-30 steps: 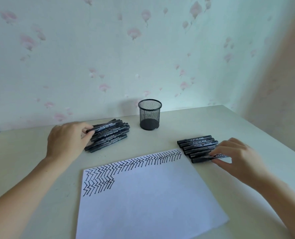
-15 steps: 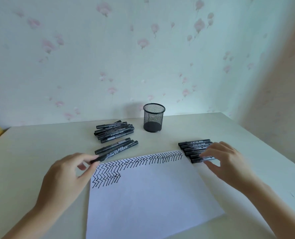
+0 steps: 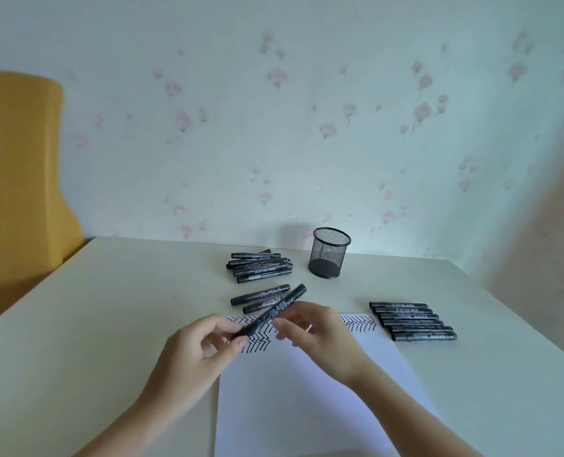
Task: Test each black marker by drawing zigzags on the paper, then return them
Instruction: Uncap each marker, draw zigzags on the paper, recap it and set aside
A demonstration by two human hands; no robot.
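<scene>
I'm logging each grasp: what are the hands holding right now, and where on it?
The left hand pinches one black marker by its near end; the right hand fingers meet its middle, above the paper.

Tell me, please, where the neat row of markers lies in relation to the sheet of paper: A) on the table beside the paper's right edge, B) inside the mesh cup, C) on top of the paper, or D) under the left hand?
A: the row of markers lies flat on the table, just off the right side of the paper.
</scene>
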